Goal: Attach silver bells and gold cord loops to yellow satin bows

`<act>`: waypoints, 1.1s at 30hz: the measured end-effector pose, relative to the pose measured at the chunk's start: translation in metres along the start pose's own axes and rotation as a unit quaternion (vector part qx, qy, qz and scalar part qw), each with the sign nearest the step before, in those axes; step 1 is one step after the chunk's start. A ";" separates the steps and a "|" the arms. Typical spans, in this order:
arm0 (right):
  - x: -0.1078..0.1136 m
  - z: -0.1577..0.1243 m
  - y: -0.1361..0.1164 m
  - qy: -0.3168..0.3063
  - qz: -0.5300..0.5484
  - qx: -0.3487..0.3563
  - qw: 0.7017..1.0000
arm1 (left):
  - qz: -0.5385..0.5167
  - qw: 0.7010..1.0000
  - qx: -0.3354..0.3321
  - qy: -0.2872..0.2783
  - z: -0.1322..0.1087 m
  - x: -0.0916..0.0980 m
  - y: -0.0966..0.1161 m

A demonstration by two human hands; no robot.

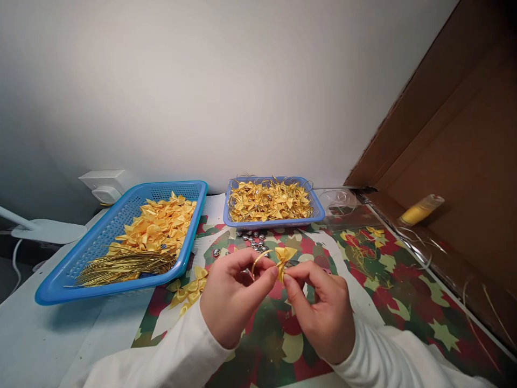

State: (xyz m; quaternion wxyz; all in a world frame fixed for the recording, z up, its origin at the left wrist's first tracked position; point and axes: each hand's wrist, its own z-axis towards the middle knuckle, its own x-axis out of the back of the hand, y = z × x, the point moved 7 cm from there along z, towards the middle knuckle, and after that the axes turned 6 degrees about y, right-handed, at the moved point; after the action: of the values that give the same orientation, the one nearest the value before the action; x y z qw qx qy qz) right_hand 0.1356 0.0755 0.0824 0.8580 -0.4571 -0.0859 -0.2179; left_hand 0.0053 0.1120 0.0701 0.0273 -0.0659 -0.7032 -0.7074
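Between my two hands, above the patterned table cover, is a yellow ribbon bow (285, 255) with a loop of gold cord (258, 260) curving from its left side. My left hand (238, 291) pinches the bow's left side and the cord between thumb and forefinger. On the other side, my right hand (321, 307) pinches the bow's lower right part with thumb and forefinger. Several dark shiny beads (251, 237) lie just beyond my left hand. Loose yellow bows (193, 291) rest on the table left of my left wrist.
At the left, a blue basket (52, 288) holds yellow bows and gold cords. A smaller blue basket (278, 222) with corded bows stands by the wall. Thread scraps (369, 258), a yellow spool (422, 210) and a cardboard panel (456, 134) are at right.
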 end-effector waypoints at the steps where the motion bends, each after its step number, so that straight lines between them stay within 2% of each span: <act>1: 0.000 0.000 0.001 0.000 0.003 -0.003 1.000 | 0.001 1.000 -0.006 0.013 0.000 0.001 0.000; 3: -0.001 0.000 0.003 -0.001 0.008 -0.011 1.000 | -0.024 0.999 0.011 0.028 0.000 0.002 -0.003; 4: -0.001 0.000 0.005 -0.001 0.012 -0.014 1.000 | -0.047 0.998 0.040 0.018 0.000 -0.001 -0.007; 8: -0.002 0.001 0.010 0.002 0.017 -0.019 1.000 | -0.126 0.977 0.161 -0.062 -0.003 -0.017 -0.024; 17: -0.005 0.001 0.015 -0.001 0.012 -0.033 0.999 | -0.176 0.971 0.159 -0.032 0.001 -0.013 -0.032; 24: -0.008 -0.001 0.020 -0.002 0.010 -0.045 0.999 | -0.156 0.974 0.159 -0.042 0.002 -0.015 -0.038; 26: -0.003 0.005 0.018 -0.006 -0.002 -0.037 0.999 | -0.124 0.985 0.120 -0.022 0.005 -0.010 -0.034; 29: 0.017 0.019 0.012 0.045 -0.022 -0.003 0.999 | -0.017 0.999 -0.026 0.029 0.010 0.005 -0.017; 31: 0.031 0.027 0.008 0.098 -0.022 0.022 0.995 | 0.090 0.983 -0.151 0.049 0.008 0.009 0.000; 33: 0.030 0.031 0.004 0.078 -0.028 0.051 0.995 | 0.172 0.949 -0.258 0.061 0.003 0.008 0.013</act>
State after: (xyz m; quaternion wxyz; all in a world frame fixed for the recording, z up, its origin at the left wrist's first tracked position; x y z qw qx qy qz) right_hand 0.1658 0.0936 0.1077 0.8778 -0.3921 -0.0424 -0.2719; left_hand -0.0005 0.1149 0.0839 0.1735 -0.1477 -0.4718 -0.8518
